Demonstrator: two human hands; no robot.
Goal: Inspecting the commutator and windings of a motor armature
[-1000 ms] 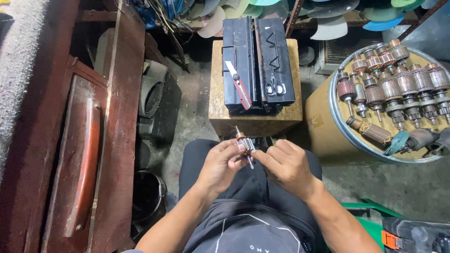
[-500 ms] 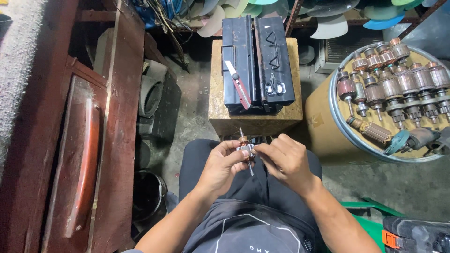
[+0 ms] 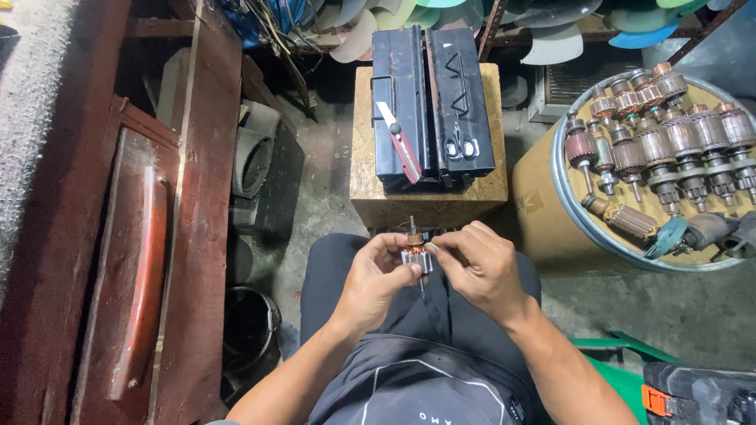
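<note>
Seen from above, over the lap: left hand [image 3: 376, 277] curled around a small motor rotor [image 3: 414, 253], fingers closed on its body, thumb across the front. Right hand [image 3: 476, 264] at 3 o'clock of the rotor, fingertips pinched against its upper side; whether gripping a wire or the rotor itself, cannot tell, too small and partly covered by the fingers. Rotor held upright just above the knees, thin shaft poking out at 12 o'clock and another length at 6 o'clock, copper ring visible near the top, lower windings hidden behind the hands. At 12 o'clock of the hands, a wooden block [image 3: 429, 197] bearing two black metal boxes [image 3: 431, 102], with a red-handled cutter [image 3: 400, 142] and scissors [image 3: 460, 145] lying on them. At 2 o'clock, a round drum [image 3: 551, 212] topped with many larger rotors [image 3: 669, 134], cut off at the right edge. At 9 o'clock, dark red wooden furniture [image 3: 118, 236]. At 5 o'clock, a black and orange case [image 3: 697, 393], only partly in view.
</note>
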